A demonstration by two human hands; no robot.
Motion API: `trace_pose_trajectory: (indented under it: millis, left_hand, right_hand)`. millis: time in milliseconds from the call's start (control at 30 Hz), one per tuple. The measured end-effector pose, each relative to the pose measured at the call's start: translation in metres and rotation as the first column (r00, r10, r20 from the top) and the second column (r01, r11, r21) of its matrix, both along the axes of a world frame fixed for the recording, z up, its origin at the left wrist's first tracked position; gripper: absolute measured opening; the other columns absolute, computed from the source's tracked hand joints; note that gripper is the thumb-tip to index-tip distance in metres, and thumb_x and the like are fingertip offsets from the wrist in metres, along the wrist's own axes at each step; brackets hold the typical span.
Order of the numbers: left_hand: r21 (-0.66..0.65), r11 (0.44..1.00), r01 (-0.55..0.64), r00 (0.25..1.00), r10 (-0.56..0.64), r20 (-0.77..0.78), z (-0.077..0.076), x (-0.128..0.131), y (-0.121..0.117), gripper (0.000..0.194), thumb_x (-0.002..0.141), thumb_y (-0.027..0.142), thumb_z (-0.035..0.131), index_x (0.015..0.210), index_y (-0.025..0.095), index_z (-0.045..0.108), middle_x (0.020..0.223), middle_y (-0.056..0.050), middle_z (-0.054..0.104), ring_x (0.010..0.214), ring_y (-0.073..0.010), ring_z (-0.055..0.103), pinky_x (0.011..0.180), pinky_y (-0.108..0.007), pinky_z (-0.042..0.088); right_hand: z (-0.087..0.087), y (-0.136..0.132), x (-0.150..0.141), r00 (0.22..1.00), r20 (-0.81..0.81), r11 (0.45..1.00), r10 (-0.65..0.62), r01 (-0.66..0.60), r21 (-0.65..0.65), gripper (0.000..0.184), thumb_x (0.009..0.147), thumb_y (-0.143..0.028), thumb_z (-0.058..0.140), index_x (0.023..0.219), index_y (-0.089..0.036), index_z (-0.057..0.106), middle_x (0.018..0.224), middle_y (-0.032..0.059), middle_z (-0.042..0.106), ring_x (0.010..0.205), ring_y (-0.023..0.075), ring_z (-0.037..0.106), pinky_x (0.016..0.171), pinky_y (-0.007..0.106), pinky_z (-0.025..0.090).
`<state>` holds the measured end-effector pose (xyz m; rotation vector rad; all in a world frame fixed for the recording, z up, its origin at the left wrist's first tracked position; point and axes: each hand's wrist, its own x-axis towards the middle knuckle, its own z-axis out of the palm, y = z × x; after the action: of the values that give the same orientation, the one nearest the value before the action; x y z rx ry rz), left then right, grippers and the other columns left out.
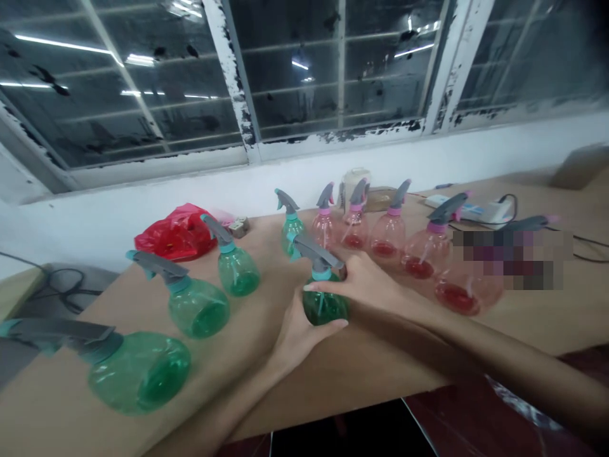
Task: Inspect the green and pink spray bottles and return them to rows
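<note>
A green spray bottle point(327, 306) with a grey trigger head stands upright in the middle of the table, dark green liquid inside. My left hand point(297, 327) wraps round the lower body from the left, thumb across the front. From the right, my right hand point(371, 279) grips the same bottle near its neck, thumb over the front; its other fingers are partly hidden behind the bottle. Another green spray bottle point(292, 230) is just behind. Several pink spray bottles point(353, 230) with red liquid form a row to the right.
Three more green spray bottles point(200, 308) line the table's left side. A red plastic bag point(176, 231) lies at the back left. Toward the back right are a white power strip point(469, 208), cables and a cardboard box point(578, 166). Windows point(333, 70) rise behind the table.
</note>
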<state>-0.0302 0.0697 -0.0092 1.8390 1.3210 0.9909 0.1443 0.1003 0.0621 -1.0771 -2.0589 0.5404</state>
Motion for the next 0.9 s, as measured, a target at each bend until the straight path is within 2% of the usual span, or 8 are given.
trace_pose_trajectory:
  millis: [133, 233, 333, 467, 600, 700, 800, 900]
  left_hand:
    - [0.008, 0.988, 0.152, 0.988, -0.152, -0.029, 0.008, 0.015, 0.001, 0.071, 0.068, 0.047, 0.074, 0.124, 0.020, 0.041, 0.126, -0.012, 0.054, 0.119, -0.0301, 0.049, 0.098, -0.048, 0.040]
    - [0.031, 0.973, 0.230, 0.969, -0.226, -0.097, 0.009, 0.022, 0.004, 0.073, 0.066, 0.049, 0.074, 0.124, 0.020, 0.042, 0.124, -0.012, 0.055, 0.116, -0.0310, 0.051, 0.097, -0.050, 0.040]
    - [0.031, 0.970, 0.240, 0.965, -0.235, -0.115, 0.006, 0.022, 0.006, 0.068, 0.067, 0.052, 0.072, 0.120, 0.019, 0.045, 0.117, -0.012, 0.059, 0.109, -0.0318, 0.055, 0.092, -0.051, 0.042]
    - [0.091, 0.946, 0.310, 0.946, -0.297, -0.131, 0.006, 0.010, 0.011, 0.046, 0.083, 0.053, 0.052, 0.119, 0.024, 0.049, 0.121, -0.008, 0.060, 0.112, -0.0295, 0.053, 0.097, -0.049, 0.039]
    - [0.113, 0.986, 0.120, 0.971, -0.093, -0.220, 0.009, -0.003, 0.023, 0.037, 0.095, 0.045, 0.030, 0.120, 0.028, 0.050, 0.118, -0.003, 0.063, 0.114, -0.0236, 0.054, 0.101, -0.046, 0.037]
    - [0.138, 0.990, -0.015, 0.946, 0.059, -0.320, 0.002, -0.009, 0.037, 0.033, 0.095, 0.043, 0.034, 0.117, 0.025, 0.051, 0.119, -0.005, 0.061, 0.114, -0.0229, 0.054, 0.100, -0.044, 0.039]
    - [0.240, 0.971, -0.016, 0.885, 0.125, -0.448, -0.011, -0.012, 0.048, 0.033, 0.091, 0.038, 0.046, 0.119, 0.021, 0.049, 0.126, -0.010, 0.054, 0.118, -0.0252, 0.050, 0.100, -0.044, 0.040]
    - [0.306, 0.952, 0.030, 0.834, 0.145, -0.533, -0.021, -0.012, 0.052, 0.034, 0.090, 0.035, 0.047, 0.119, 0.018, 0.049, 0.132, -0.013, 0.048, 0.124, -0.0270, 0.045, 0.103, -0.046, 0.037]
  right_hand:
    - [-0.002, 0.007, 0.015, 0.982, -0.190, 0.986, 0.003, -0.034, -0.164, 0.040, 0.066, -0.050, 0.072, 0.094, -0.022, 0.063, 0.084, 0.0034, 0.065, 0.075, 0.0208, 0.059, 0.070, 0.038, 0.046]
    - [-0.004, 0.015, 0.015, 0.879, -0.477, 0.938, 0.028, -0.188, -0.292, 0.038, 0.071, -0.045, 0.070, 0.104, -0.027, 0.063, 0.101, 0.0040, 0.065, 0.093, 0.0237, 0.059, 0.086, 0.043, 0.045]
    - [-0.009, 0.025, 0.009, 0.783, -0.622, 0.893, 0.015, -0.290, -0.344, 0.029, 0.074, -0.043, 0.068, 0.098, -0.027, 0.066, 0.106, 0.0035, 0.065, 0.101, 0.0244, 0.058, 0.098, 0.047, 0.038]
    - [-0.017, 0.038, 0.006, 0.694, -0.718, 0.844, -0.056, -0.351, -0.405, 0.023, 0.075, -0.040, 0.067, 0.091, -0.023, 0.068, 0.103, 0.0029, 0.068, 0.100, 0.0213, 0.060, 0.101, 0.044, 0.036]
    - [-0.034, 0.050, 0.009, 0.518, -0.848, 0.722, -0.114, -0.543, -0.429, 0.020, 0.076, -0.034, 0.065, 0.086, -0.017, 0.069, 0.094, 0.0056, 0.071, 0.094, 0.0205, 0.065, 0.094, 0.038, 0.045]
    - [-0.053, 0.055, 0.011, 0.383, -0.895, 0.674, -0.227, -0.602, -0.428, 0.018, 0.078, -0.030, 0.063, 0.085, -0.015, 0.068, 0.089, 0.0079, 0.072, 0.093, 0.0214, 0.066, 0.091, 0.037, 0.047]
    - [-0.070, 0.056, 0.011, 0.326, -0.883, 0.582, -0.338, -0.665, -0.468, 0.024, 0.082, -0.036, 0.058, 0.085, -0.013, 0.066, 0.088, 0.0092, 0.072, 0.090, 0.0213, 0.067, 0.090, 0.036, 0.049]
    - [-0.078, 0.054, 0.010, 0.318, -0.875, 0.502, -0.365, -0.724, -0.473, 0.034, 0.086, -0.044, 0.052, 0.086, -0.012, 0.065, 0.086, 0.0103, 0.071, 0.087, 0.0209, 0.068, 0.090, 0.037, 0.049]
